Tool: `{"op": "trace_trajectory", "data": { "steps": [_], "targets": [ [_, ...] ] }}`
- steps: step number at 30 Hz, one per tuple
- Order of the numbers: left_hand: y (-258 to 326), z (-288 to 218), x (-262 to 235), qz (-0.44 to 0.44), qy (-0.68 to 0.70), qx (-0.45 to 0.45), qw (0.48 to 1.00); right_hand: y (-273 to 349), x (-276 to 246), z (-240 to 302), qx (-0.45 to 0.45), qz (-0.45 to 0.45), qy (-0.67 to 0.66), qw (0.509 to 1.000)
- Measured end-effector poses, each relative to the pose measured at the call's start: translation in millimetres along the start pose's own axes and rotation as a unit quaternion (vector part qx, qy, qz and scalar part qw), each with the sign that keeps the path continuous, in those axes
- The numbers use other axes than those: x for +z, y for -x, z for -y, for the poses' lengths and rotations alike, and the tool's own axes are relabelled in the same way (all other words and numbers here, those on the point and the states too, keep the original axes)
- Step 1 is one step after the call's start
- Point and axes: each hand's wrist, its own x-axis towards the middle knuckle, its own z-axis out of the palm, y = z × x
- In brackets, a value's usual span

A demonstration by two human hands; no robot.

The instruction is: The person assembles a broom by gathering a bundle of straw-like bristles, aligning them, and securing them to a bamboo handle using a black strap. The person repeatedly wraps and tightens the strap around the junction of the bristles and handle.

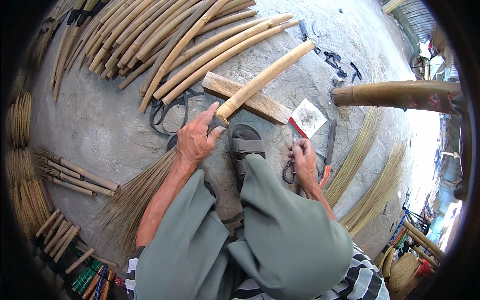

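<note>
My left hand [197, 136] is wrapped round the neck of a broom, at a dark band where bristles meet handle. The broom's bamboo handle [270, 77] slants up to the right across a squared wooden block [240, 96]. Its stiff, thin bristles [142, 187] fan out down to the left, partly under my left forearm. My right hand [304, 159] has its fingers pinched together, just below a white square piece [309, 117] with a red edge and dark bits on it. What the pinch holds is too small to tell. Beside that hand lies a knife [330, 150] with an orange-red handle.
Many bamboo poles [165, 40] are piled at the far left. Two bristle bundles [377, 185] lie at the right, near a thick bamboo post [395, 95]. Black strips [334, 62] are scattered beyond the block. Small brooms [80, 175] lie at the left.
</note>
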Motion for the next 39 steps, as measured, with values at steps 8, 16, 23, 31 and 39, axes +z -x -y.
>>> {"op": "trace_trajectory", "data": {
  "steps": [8, 16, 23, 31, 39],
  "targets": [
    [2.1, -9.0, 5.7, -0.033, -0.068, 0.038, 0.996, -90.7, 108.9, 87.6, 0.043, 0.048, -0.267, 0.962],
    [2.1, 2.7, 3.5, 0.003, -0.005, -0.022, 1.0, -74.6, 125.0, 85.7, -0.157, 0.272, 0.058, 0.948],
    [-0.7, -2.3, 0.0, 0.02, 0.024, -0.046, 0.998, -56.9, 112.9, 67.9, 0.119, 0.176, -0.287, 0.934],
    [-2.2, -11.1, 7.5, 0.0, 0.034, 0.016, 0.999, -83.1, 162.1, 80.4, -0.17, 0.221, -0.089, 0.956],
    [2.2, 0.7, 5.5, 0.057, 0.0, -0.035, 0.998, -55.5, 135.1, 59.1, -0.214, 0.178, 0.148, 0.949]
  ]
}}
